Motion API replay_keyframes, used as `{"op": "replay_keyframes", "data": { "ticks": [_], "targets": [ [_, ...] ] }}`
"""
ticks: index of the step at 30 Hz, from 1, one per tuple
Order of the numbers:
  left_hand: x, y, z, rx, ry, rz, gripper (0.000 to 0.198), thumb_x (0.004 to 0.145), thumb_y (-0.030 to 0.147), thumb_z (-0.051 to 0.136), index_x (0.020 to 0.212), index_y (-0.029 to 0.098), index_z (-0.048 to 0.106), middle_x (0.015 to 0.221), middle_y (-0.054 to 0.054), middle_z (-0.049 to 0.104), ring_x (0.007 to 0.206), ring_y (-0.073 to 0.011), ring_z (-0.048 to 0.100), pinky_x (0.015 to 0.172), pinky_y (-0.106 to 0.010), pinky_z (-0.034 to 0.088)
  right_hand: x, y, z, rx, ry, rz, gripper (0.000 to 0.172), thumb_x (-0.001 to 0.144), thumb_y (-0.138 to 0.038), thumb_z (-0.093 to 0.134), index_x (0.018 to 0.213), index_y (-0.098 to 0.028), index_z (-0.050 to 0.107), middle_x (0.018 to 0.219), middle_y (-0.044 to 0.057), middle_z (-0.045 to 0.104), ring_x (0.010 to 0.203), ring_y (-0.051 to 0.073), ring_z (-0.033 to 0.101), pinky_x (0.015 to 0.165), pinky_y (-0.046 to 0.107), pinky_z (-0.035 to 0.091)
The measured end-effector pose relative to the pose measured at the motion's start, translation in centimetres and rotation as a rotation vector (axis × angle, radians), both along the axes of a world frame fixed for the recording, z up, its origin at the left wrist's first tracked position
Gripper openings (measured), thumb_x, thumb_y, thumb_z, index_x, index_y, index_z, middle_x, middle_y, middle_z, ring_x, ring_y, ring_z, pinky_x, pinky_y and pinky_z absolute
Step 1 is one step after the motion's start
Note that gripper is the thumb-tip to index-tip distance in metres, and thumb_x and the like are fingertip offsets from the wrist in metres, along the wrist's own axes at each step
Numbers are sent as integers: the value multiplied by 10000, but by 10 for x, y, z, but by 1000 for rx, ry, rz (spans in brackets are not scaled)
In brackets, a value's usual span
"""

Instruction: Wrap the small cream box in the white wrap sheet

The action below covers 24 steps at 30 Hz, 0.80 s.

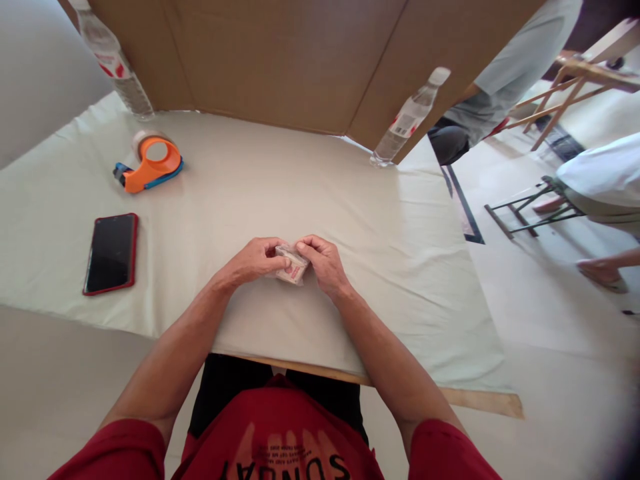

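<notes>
A small pale box with red print (pixel 294 269), wrapped in clear plastic, is held over the cloth-covered table near its front edge. My left hand (pixel 257 259) grips the box from the left, with the thumb lying across its face. At the upper right corner of the box, my right hand (pixel 323 259) has thumb and fingers pinched together on the clear wrap. The fingers behind the box are partly hidden, and the print is too small to read.
An orange tape dispenser (pixel 163 163) and a red-cased phone (pixel 111 253) lie on the left. Water bottles (pixel 117 70) (pixel 407 123) stand against a cardboard panel (pixel 280 60) at the back. Seated people (pixel 607 177) are beyond the table's right side.
</notes>
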<state>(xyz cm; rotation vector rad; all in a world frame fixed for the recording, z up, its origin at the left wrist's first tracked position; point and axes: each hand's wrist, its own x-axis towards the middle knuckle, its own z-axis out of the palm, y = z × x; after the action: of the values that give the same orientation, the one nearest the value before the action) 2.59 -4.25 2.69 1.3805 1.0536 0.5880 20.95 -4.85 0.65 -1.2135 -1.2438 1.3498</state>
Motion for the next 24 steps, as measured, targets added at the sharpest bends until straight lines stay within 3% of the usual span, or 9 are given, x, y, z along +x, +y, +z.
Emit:
{"op": "replay_keyframes", "data": {
  "ticks": [11,24],
  "targets": [
    [0,-2,4,90,97,-12,365,733,297,632,1056,156,731,821,-16,689,718,-155,588,632,-246,436,-1,0,7,109,-96,-19,193,780,-385,657,793,-192,649,720,-16,593,668,127,516,670,274,434],
    [1,-2,7,78,117,-10,389,734,349,636,1057,161,745,751,-8,674,651,-142,551,568,-233,382,-3,-3,7,136,-190,-12,197,827,-387,579,744,-209,598,662,-28,524,611,121,457,587,256,391]
  ]
}}
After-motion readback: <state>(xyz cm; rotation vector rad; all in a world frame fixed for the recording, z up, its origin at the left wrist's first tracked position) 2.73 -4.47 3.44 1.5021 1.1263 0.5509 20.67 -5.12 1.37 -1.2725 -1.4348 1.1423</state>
